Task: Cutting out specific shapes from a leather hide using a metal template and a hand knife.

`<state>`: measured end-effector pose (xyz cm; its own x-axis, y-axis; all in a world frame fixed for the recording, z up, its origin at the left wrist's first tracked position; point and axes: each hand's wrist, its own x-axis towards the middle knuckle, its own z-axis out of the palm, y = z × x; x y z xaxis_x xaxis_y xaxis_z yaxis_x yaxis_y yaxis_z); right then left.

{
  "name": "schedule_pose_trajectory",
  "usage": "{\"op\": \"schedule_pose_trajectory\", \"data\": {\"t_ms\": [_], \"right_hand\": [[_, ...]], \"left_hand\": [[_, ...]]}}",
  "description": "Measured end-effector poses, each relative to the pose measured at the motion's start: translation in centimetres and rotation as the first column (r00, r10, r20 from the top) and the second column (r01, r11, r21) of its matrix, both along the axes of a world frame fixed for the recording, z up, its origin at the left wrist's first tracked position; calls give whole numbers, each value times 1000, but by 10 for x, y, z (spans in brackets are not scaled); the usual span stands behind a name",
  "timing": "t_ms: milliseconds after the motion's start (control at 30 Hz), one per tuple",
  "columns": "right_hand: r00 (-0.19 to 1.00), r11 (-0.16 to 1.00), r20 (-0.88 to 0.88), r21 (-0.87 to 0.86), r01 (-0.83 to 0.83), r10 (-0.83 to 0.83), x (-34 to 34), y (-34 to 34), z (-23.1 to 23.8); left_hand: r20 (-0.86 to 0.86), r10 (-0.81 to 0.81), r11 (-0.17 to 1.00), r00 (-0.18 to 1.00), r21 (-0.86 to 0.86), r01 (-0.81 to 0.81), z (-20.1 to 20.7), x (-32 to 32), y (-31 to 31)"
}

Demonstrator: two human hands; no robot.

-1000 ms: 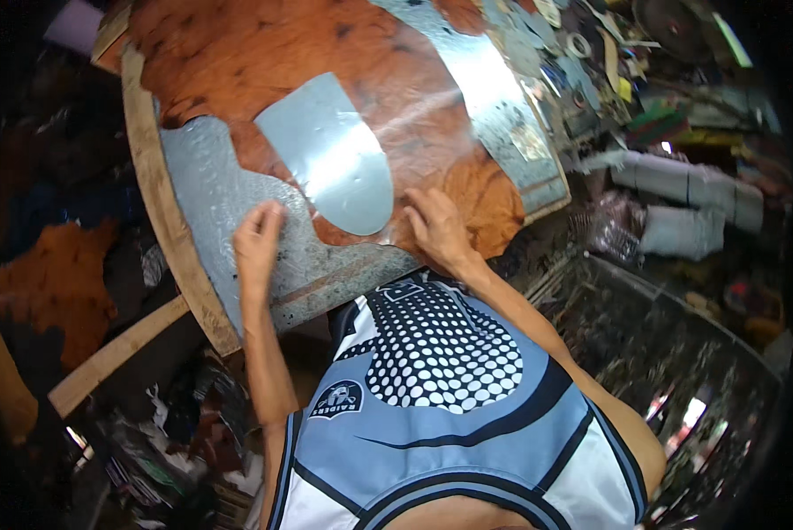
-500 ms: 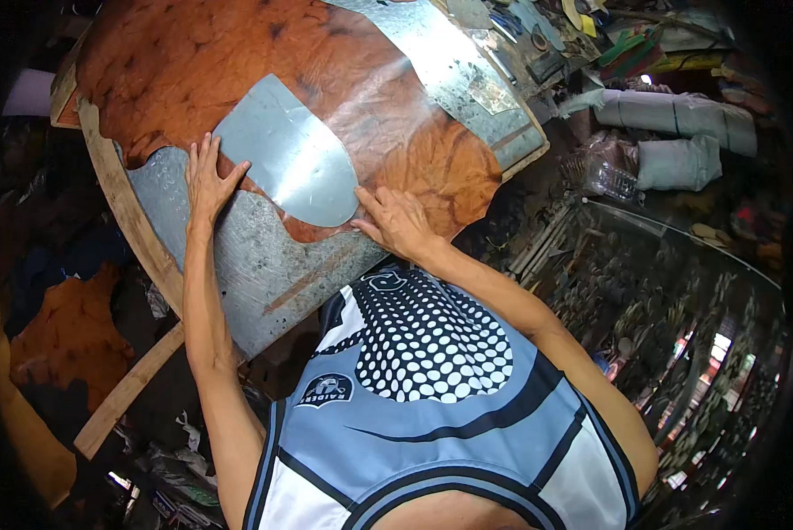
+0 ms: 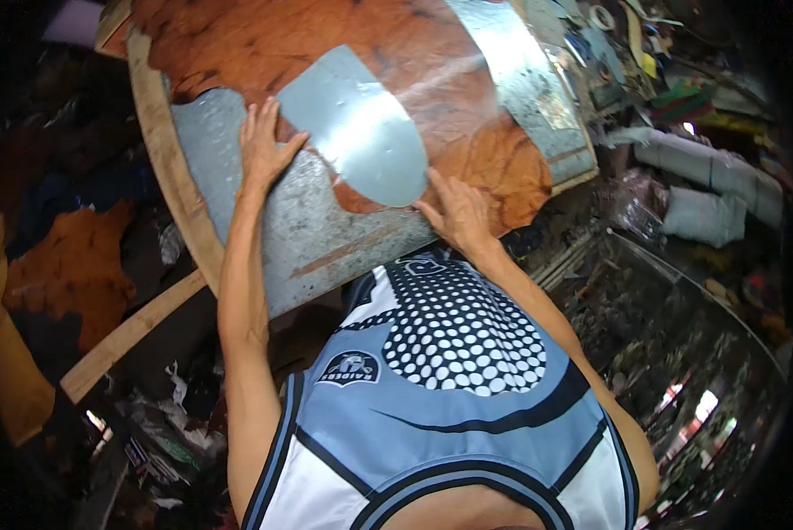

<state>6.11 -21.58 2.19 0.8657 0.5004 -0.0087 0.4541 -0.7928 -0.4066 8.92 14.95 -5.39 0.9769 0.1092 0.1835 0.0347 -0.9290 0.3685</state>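
Note:
A grey, shiny template plate (image 3: 357,132), straight-sided with one rounded end, lies flat on a brown mottled leather hide (image 3: 494,150). My left hand (image 3: 266,150) rests at the plate's left edge, fingers stretched and thumb apart, fingertips touching the rim. At the rounded end, my right hand (image 3: 458,208) lies with fingers extended against the plate's edge and the leather. Neither hand grips anything. Under the hide is a worn metal-topped table (image 3: 317,230), its surface bare along the near side.
A wooden strip (image 3: 171,168) edges the table's left side, and another wooden bar (image 3: 132,336) juts out lower left. Brown leather pieces (image 3: 65,265) hang at far left. Wrapped white rolls (image 3: 706,168) lie at the right, among dark clutter.
The view has shifted, so table, hide and plate appear further right and slightly higher. Both hands keep nearly the same places at the plate's edges.

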Motion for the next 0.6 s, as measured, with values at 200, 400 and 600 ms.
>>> {"op": "schedule_pose_trajectory", "data": {"t_ms": [200,400,600], "right_hand": [[1000,999,-13,32,-27,27,5,1,0],[999,999,29,24,-47,46,6,0,-1],[998,997,18,49,-66,65,8,2,-4]], "left_hand": [[-7,58,995,998,-80,-59,7,-7,-8],[27,46,994,999,-99,-43,9,-8,-8],[-1,42,994,999,-104,-42,12,-10,-3]]}}
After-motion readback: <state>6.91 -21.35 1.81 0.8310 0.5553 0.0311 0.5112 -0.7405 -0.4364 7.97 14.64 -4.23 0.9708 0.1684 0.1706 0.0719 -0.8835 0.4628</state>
